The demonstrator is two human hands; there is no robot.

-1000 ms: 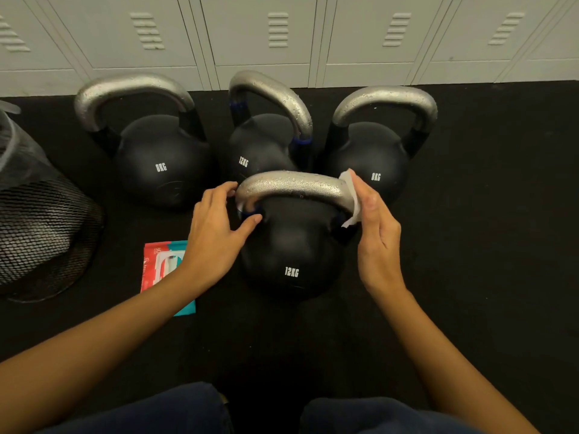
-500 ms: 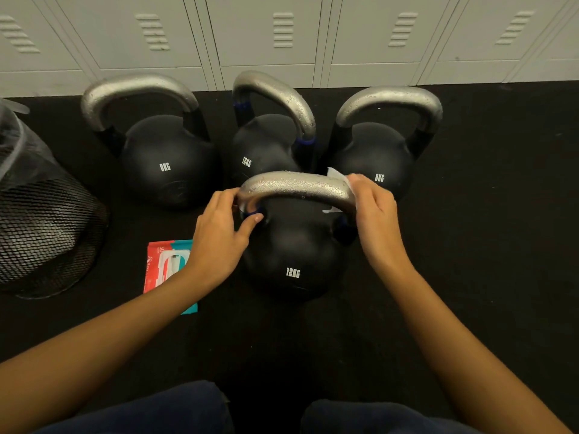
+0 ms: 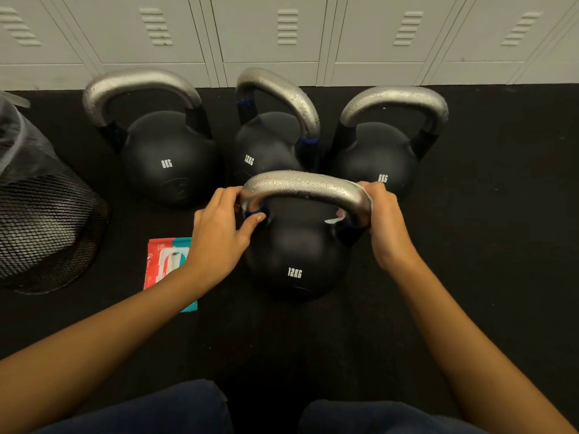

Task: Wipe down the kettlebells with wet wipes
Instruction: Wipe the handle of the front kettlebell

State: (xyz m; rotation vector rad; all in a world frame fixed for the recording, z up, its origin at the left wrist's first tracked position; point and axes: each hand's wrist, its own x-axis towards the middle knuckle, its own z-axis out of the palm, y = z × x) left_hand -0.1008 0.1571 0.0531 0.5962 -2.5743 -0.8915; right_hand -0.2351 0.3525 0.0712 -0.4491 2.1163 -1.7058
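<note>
A black mesh waste bin [image 3: 40, 227] is standing at the left edge, lined with a clear plastic bag [image 3: 14, 145]; what is lying inside it cannot be made out. Just right of it a red and teal pack of wet wipes [image 3: 163, 261] is lying flat on the black rubber floor [image 3: 501, 245], partly hidden under the left forearm. A row of pale grey lockers [image 3: 282, 36] is running along the back of the floor. In front of the lockers three kettlebells are standing upright in a row: an 8KG kettlebell [image 3: 169, 158] on the left, a 12KG one [image 3: 266, 145] in the middle and another 8KG one [image 3: 379, 158] on the right. The front 12KG kettlebell [image 3: 296, 255] is standing nearest the person, its silver handle [image 3: 304, 187] beaded with droplets. The left hand [image 3: 219, 236] is curling round the left end of that handle, thumb hooking underneath. The right hand [image 3: 383, 223] is wrapping the right end, pressing a white wet wipe [image 3: 336, 219] against the metal. Dark-trousered knees [image 3: 175, 408] are showing at the bottom edge.
</note>
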